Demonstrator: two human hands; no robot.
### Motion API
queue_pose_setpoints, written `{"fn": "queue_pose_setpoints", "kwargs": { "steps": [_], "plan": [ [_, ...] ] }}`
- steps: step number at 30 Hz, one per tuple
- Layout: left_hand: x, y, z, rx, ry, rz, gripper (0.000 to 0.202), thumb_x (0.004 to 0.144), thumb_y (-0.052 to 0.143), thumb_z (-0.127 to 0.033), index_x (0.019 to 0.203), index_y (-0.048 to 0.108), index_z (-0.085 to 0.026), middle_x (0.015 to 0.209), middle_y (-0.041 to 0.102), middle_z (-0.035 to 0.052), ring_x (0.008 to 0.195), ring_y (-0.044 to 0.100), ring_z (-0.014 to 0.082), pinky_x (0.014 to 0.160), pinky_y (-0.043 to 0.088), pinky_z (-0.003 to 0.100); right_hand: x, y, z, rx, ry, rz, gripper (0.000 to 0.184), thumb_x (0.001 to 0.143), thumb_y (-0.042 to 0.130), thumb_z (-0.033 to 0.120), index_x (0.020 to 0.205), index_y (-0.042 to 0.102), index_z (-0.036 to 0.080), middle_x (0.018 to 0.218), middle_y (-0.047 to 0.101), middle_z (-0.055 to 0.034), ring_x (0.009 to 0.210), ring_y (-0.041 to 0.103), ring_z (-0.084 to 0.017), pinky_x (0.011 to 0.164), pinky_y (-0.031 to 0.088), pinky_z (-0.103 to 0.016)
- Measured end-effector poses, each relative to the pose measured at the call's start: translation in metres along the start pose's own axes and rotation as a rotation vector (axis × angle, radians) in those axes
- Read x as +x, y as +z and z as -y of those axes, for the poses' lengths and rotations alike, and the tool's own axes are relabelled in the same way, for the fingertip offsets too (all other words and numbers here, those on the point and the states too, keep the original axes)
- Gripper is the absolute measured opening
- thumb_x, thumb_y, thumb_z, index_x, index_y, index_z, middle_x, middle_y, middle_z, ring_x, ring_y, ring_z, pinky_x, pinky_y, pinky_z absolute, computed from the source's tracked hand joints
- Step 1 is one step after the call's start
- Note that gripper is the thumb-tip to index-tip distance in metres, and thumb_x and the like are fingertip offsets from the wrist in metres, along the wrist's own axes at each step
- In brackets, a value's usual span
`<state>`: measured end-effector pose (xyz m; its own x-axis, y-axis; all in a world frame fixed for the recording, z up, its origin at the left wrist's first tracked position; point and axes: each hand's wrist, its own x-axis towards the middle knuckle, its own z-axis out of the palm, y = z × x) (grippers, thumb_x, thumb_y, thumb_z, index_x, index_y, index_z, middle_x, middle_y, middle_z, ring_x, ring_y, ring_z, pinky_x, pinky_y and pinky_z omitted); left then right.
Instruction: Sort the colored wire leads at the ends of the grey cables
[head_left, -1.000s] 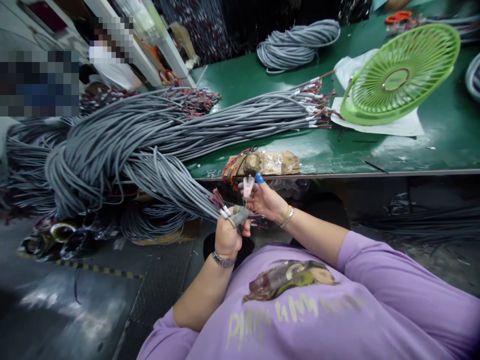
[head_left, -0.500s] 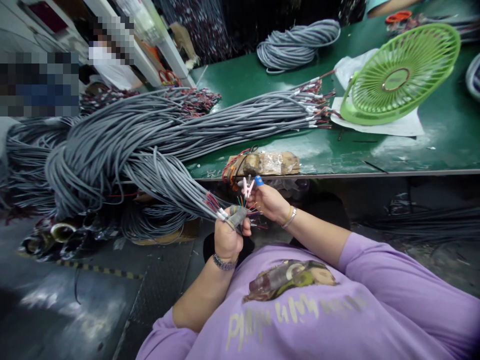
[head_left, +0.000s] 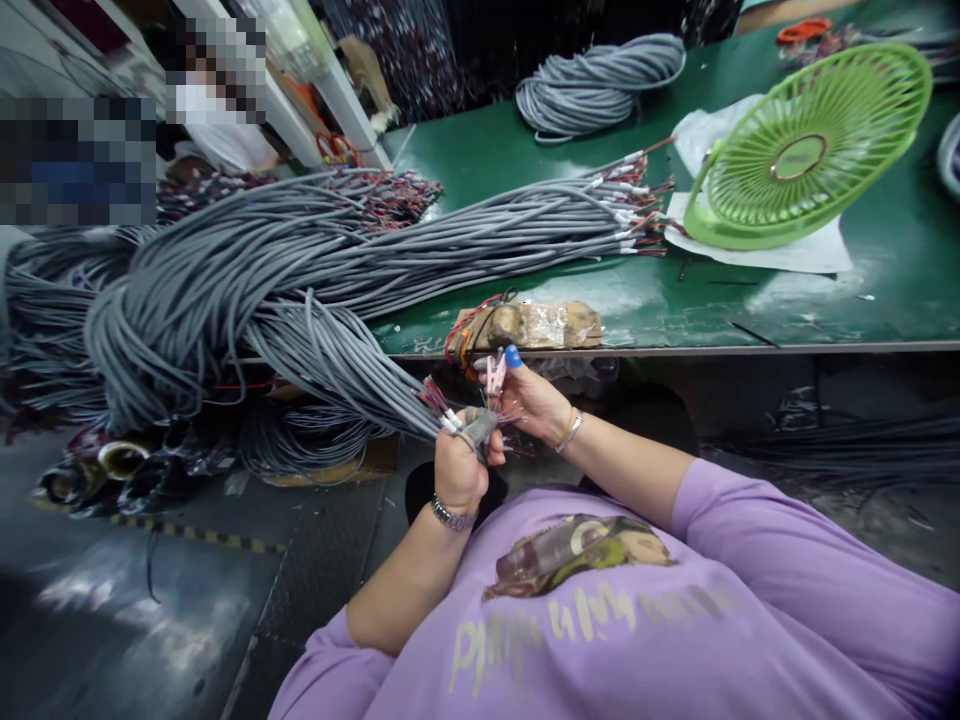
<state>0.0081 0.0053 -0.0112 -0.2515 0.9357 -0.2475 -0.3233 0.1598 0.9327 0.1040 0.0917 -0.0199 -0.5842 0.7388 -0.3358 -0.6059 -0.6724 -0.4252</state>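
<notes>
My left hand (head_left: 459,472), its thumb wrapped in grey, is closed around the end of a grey cable from the hanging cable bundle (head_left: 349,365). Thin coloured wires (head_left: 510,414) fan out from this end towards my other hand. My right hand (head_left: 538,402), a blue cover on one fingertip, pinches a small pink clip (head_left: 496,378) shaped like a clothespin. The clip is right at the wires; whether its jaws grip one is too small to tell. Other cable ends with white sleeves and reddish wires (head_left: 435,396) lie beside my left hand.
Grey cables (head_left: 465,250) lie across the green table (head_left: 810,310). At its front edge sits a taped wooden block (head_left: 581,325) with red and black wires. A green fan (head_left: 814,150) stands on white paper at right, a coiled cable (head_left: 600,85) behind. A person (head_left: 217,120) is at back left.
The pink clip's legs, spread in a V before, now look closer together. My right hand has shifted slightly left and up, and my left hand keeps its hold on the cable.
</notes>
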Motion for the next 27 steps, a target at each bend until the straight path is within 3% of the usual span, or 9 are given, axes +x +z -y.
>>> {"fn": "queue_pose_setpoints", "kwargs": {
  "steps": [6,11,14,21,23,27],
  "plan": [
    [-0.01,-0.001,-0.002,-0.005,0.041,-0.009,0.025,0.072,0.071,-0.035,0.069,0.057,-0.015,0.046,0.056,-0.0036,0.033,0.046,0.0061,0.032,0.035,0.015,-0.006,-0.005,0.002,-0.003,0.042,0.061,0.052,0.087,0.045,0.064,0.086,0.065,0.016,0.074,0.066,-0.0033,0.057,0.054,-0.011,0.051,0.042,-0.022],
    [-0.014,-0.001,-0.001,-0.046,0.113,-0.04,0.024,0.074,0.069,-0.035,0.069,0.058,-0.015,0.048,0.057,-0.0037,0.035,0.047,0.0059,0.033,0.037,0.015,-0.007,-0.005,0.005,-0.041,0.0,0.07,0.03,0.09,0.053,0.043,0.084,0.065,0.016,0.074,0.065,-0.0013,0.055,0.051,-0.008,0.051,0.041,-0.02],
    [-0.011,0.002,-0.003,-0.06,0.127,-0.055,0.024,0.073,0.07,-0.034,0.067,0.057,-0.015,0.048,0.057,-0.0041,0.035,0.048,0.0059,0.033,0.036,0.015,-0.007,-0.006,0.002,-0.083,-0.081,0.048,0.024,0.088,0.058,0.038,0.082,0.064,0.015,0.067,0.062,0.0007,0.054,0.049,-0.008,0.051,0.038,-0.02],
    [-0.005,0.01,-0.004,-0.032,0.1,-0.088,0.025,0.07,0.072,-0.035,0.071,0.058,-0.014,0.047,0.058,-0.0039,0.033,0.048,0.006,0.033,0.034,0.014,-0.003,-0.012,-0.007,-0.396,-0.491,-0.115,0.047,0.071,0.068,0.059,0.061,0.057,0.015,0.056,0.052,0.0027,0.05,0.037,-0.006,0.05,0.029,-0.022],
    [-0.004,0.011,-0.003,-0.025,0.097,-0.096,0.024,0.069,0.072,-0.034,0.072,0.059,-0.014,0.048,0.058,-0.0036,0.033,0.048,0.0061,0.033,0.034,0.014,0.0,-0.011,-0.007,-0.372,-0.449,-0.093,0.049,0.07,0.067,0.063,0.062,0.057,0.015,0.055,0.051,0.0029,0.051,0.039,-0.007,0.05,0.029,-0.022],
    [-0.003,0.011,0.0,-0.014,0.099,-0.115,0.023,0.069,0.071,-0.032,0.069,0.057,-0.015,0.047,0.058,-0.0036,0.033,0.048,0.0067,0.033,0.034,0.015,0.004,-0.005,-0.006,-0.182,-0.191,0.021,0.051,0.071,0.065,0.065,0.072,0.062,0.015,0.059,0.056,0.001,0.053,0.045,-0.009,0.05,0.034,-0.023]
  ]
}}
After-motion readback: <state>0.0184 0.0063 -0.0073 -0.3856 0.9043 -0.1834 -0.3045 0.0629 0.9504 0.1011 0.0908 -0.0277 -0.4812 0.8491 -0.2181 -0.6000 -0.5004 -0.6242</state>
